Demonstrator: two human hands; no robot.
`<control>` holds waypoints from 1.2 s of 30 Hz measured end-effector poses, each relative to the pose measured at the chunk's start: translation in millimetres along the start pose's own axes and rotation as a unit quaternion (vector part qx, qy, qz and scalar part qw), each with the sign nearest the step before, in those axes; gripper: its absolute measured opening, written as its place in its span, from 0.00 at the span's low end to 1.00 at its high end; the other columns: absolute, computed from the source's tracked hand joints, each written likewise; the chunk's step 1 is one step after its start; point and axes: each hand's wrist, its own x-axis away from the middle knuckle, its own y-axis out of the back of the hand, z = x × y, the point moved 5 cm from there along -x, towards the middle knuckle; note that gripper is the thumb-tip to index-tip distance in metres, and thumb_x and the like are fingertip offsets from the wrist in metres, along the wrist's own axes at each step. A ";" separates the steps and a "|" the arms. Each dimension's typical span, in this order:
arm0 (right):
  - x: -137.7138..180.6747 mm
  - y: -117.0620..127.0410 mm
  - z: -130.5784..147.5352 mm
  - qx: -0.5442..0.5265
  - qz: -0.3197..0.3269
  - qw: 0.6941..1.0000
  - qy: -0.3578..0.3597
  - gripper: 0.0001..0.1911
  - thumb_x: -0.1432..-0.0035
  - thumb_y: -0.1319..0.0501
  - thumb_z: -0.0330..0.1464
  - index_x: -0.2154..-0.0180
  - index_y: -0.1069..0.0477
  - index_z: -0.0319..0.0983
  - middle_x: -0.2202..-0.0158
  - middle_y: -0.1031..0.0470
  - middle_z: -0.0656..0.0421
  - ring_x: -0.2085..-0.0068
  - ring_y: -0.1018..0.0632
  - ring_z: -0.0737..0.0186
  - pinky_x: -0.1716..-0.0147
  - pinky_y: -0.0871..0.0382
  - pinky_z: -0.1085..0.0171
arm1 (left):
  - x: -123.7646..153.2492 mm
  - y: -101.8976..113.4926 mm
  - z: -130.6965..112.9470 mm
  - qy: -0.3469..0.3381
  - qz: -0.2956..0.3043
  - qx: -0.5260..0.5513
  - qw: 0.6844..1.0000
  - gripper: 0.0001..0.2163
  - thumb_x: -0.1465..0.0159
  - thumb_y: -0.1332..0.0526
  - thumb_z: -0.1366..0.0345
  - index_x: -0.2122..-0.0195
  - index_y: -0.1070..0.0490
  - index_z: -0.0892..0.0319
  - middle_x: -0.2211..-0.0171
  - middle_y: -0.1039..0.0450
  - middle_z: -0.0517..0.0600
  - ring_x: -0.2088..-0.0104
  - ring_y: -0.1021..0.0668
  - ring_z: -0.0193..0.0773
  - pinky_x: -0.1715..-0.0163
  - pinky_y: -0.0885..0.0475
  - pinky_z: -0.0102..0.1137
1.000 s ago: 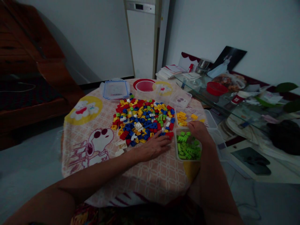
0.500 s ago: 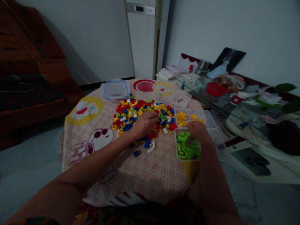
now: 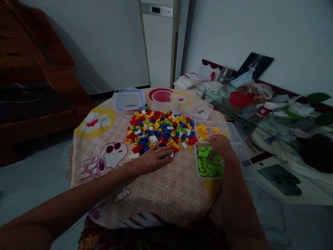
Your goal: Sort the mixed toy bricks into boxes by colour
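Note:
A heap of mixed toy building bricks (image 3: 161,126) in red, yellow, blue, white and green lies on the patterned tablecloth (image 3: 166,194). My left hand (image 3: 154,159) rests palm down at the heap's near edge, its fingers stretched out over some bricks, a white one showing beside the fingertips. To the right, my right hand (image 3: 221,145) hovers with fingers curled in at the boundary of two clear boxes; what they hold, if anything, is hidden. Below it stands a box of green bricks (image 3: 209,165). Several yellow bricks (image 3: 202,132) sit in the box behind.
Toward the back of the table are a blue-rimmed clear container (image 3: 130,100), a pink bowl (image 3: 161,96) and another clear box (image 3: 201,111). A cluttered glass table (image 3: 221,100) with a red bowl (image 3: 240,99) stands at the right. A wooden seat (image 3: 57,83) is at the left.
My left hand has moved from the middle of the heap toward me, to its near edge, covering the loose bricks there. My right hand stays in place.

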 end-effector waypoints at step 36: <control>-0.4 -2.3 -2.6 -0.016 -0.002 1.000 0.003 0.18 0.33 0.50 0.33 0.73 0.28 0.39 0.70 0.23 0.51 0.68 0.28 0.59 0.66 0.43 0.62 | 72.6 8.1 12.3 0.391 -0.093 0.009 0.915 0.42 0.37 0.34 0.49 0.26 0.52 0.50 0.25 0.54 0.64 0.32 0.36 0.66 0.40 0.31 0.57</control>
